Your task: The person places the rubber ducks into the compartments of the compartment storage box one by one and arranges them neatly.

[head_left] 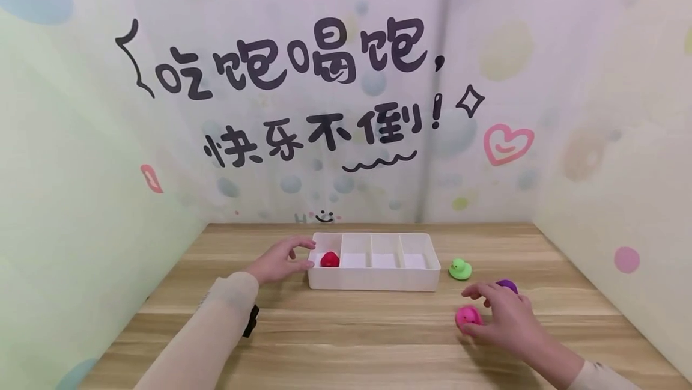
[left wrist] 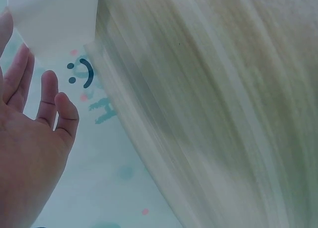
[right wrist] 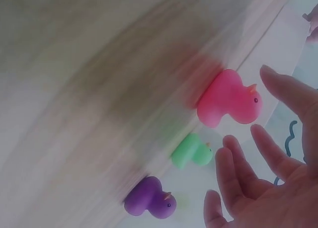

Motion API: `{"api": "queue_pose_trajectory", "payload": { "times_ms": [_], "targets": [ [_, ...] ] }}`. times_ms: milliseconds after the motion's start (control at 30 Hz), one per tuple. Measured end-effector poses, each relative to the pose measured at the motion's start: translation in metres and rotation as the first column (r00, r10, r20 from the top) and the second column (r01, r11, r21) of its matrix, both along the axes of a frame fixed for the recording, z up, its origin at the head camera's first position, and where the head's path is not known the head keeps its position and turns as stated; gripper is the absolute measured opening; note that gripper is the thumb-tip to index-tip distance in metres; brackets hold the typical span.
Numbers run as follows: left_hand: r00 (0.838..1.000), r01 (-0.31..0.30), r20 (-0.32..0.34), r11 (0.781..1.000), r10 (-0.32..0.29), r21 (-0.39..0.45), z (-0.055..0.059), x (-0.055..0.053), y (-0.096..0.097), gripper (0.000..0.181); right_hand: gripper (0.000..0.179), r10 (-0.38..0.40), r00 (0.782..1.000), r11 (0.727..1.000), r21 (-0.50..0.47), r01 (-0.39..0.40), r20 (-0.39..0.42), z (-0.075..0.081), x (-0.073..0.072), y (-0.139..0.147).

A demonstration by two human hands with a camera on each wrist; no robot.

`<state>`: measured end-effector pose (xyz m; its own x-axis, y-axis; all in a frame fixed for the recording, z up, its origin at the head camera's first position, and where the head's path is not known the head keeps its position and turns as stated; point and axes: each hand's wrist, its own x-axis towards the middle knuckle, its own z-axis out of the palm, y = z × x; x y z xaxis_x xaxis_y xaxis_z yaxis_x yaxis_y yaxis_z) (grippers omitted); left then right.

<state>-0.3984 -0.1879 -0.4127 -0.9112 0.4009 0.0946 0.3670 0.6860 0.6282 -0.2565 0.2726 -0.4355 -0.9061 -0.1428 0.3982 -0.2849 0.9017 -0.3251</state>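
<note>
head view showed, at left, the left hand (head_left: 278, 261) with thumb and fingers apart, their tips at the left end of a white tray (head_left: 373, 280). a red toy (head_left: 330, 259) sat in the leftmost of the tray's four compartments. just beyond the tray's right end stood a green duck (head_left: 460, 269). nearer the camera, a pink duck (head_left: 468, 316) stood on the wooden table (head_left: 346, 342), beside the right hand (head_left: 508, 318), whose thumb and fingers were spread apart. a purple duck (head_left: 507, 285) showed partly behind that hand.

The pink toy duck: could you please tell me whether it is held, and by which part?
The pink toy duck isn't held; the right hand is open beside its head.
</note>
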Motion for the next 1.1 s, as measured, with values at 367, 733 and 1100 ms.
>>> {"api": "queue_pose_trajectory", "payload": {
  "times_ms": [367, 733, 1100],
  "targets": [
    [1.0, 0.023, -0.011, 1.0, -0.023, -0.001, 0.0012, -0.0009, -0.0021, 0.049, 0.05, 0.0, 0.999, 1.0, -0.002, 0.0, 0.037, 0.0011, 0.0035, 0.0038],
    [1.0, 0.027, -0.006, 1.0, -0.027, 0.002, 0.003, 0.0029, 0.0011, 0.05, 0.032, -0.037, 0.999, 0.999, 0.014, 0.036, 0.033, -0.0033, 0.0068, 0.0019],
    [1.0, 0.005, 0.018, 1.0, -0.005, 0.006, 0.0016, 0.0023, -0.0006, 0.05, 0.03, -0.032, 0.999, 0.999, 0.017, 0.032, 0.024, -0.0031, 0.0092, 0.0007]
  ]
}}
